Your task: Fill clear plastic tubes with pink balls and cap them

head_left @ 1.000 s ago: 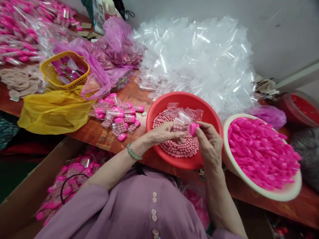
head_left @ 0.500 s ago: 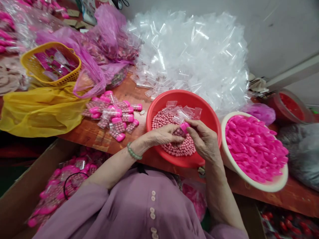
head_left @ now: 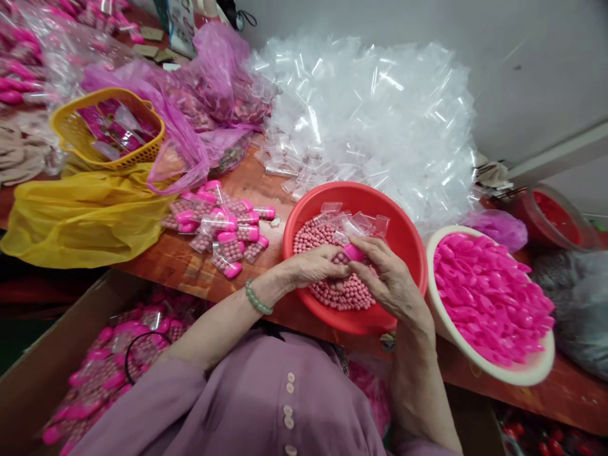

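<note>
Over the red basin (head_left: 403,304), my left hand (head_left: 318,266) is closed around a small clear tube of pink beads, mostly hidden by the fingers. My right hand (head_left: 387,275) pinches the bright pink cap (head_left: 353,252) at the tube's upper end. Loose pink beads (head_left: 344,294) cover the basin's floor, and several clear empty tubes (head_left: 356,223) lie on them at the far side. Left of the basin, a pile of bead-filled tubes with pink caps (head_left: 228,225) rests on the table.
A cream tub (head_left: 536,373) of pink caps (head_left: 491,297) stands right of the basin. Behind is a large heap of clear tubes (head_left: 375,120). A yellow basket (head_left: 59,123) and yellow bag (head_left: 85,221) lie left. Below the table edge, a cardboard box (head_left: 61,335) holds capped tubes.
The view has shifted slightly, so the scene sits lower and a little to the right. My right fingers have moved over the pink cap; both hands still hold the tube.
</note>
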